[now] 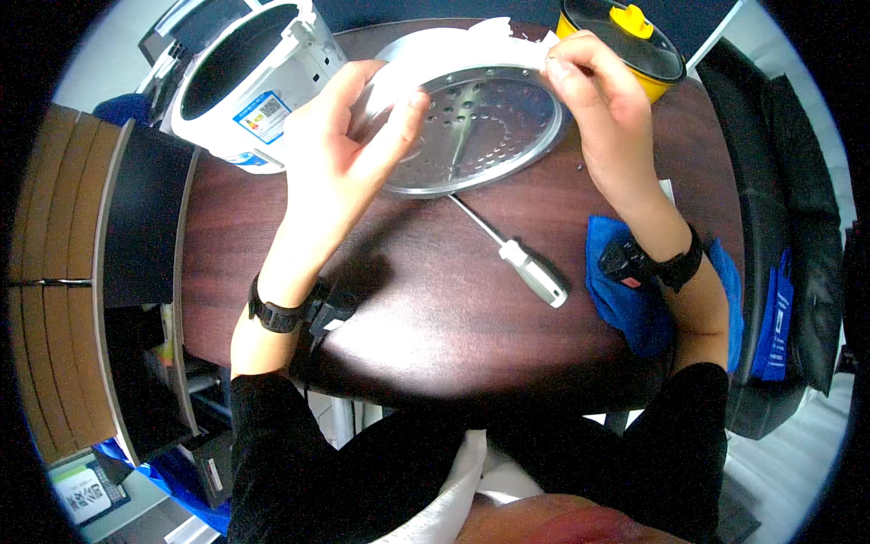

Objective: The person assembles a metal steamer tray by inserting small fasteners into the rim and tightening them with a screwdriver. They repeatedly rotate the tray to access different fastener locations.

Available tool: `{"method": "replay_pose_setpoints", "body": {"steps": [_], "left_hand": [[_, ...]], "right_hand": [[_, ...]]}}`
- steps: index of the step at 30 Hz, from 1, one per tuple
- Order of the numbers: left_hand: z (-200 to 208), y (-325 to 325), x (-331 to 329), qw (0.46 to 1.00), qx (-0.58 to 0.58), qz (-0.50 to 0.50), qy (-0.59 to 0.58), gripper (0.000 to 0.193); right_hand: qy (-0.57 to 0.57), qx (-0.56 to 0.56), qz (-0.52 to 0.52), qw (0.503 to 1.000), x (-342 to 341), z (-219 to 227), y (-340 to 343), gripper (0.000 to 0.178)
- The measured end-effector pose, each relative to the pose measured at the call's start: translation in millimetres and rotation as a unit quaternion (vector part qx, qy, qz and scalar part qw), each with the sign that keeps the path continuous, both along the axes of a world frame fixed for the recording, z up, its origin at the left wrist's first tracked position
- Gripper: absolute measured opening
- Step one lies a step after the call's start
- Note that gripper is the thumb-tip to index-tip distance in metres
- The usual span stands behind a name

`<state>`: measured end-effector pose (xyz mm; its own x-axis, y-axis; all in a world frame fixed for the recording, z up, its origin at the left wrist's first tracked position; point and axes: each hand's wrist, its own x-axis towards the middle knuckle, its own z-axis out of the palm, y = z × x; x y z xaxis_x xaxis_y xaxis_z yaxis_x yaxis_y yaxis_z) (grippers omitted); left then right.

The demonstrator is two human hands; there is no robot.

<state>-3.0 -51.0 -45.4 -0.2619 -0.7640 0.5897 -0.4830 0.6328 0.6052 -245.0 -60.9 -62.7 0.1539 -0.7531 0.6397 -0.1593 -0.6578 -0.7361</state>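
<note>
Over the far part of the table I hold a white, curved plastic lid (pixel 419 51) with a round, silvery metal plate (pixel 494 136) against its near side. The plate is tilted and dotted with holes; whether it is fixed to the white part, I cannot tell. My left hand (pixel 340 150) grips the left edge, its thumb in front and fingers behind. At the upper right edge, my right hand (pixel 607 109) pinches the white rim between thumb and fingers. Below the plate, a screwdriver (pixel 533 272) with a grey-white handle lies on the table, its tip hidden by the plate's edge.
A white, open pot-shaped appliance body (pixel 313 68) stands at the back left. Behind my right hand is a yellow bin with a black lid (pixel 666 54). A blue cloth (pixel 625 313) lies under my right forearm. Cardboard boxes (pixel 63 199) line the left side.
</note>
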Motion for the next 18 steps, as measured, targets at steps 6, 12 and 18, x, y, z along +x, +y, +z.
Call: {"method": "replay_pose_setpoints", "body": {"steps": [6,12,18], "left_hand": [[6,-11,-8,0.975,-0.219,-0.007,-0.022,0.028],[10,-2,-9,0.972,-0.207,-0.047,-0.101,0.031],[16,3,-12,0.979,-0.169,-0.056,-0.100,0.023]], "right_hand": [[0.074,-0.090,-0.007,0.993,6,9,4,0.008],[0.139,-0.214,-0.084,0.963,15,24,23,0.008],[0.138,-0.082,-0.015,0.987,33,18,31,0.009]]}}
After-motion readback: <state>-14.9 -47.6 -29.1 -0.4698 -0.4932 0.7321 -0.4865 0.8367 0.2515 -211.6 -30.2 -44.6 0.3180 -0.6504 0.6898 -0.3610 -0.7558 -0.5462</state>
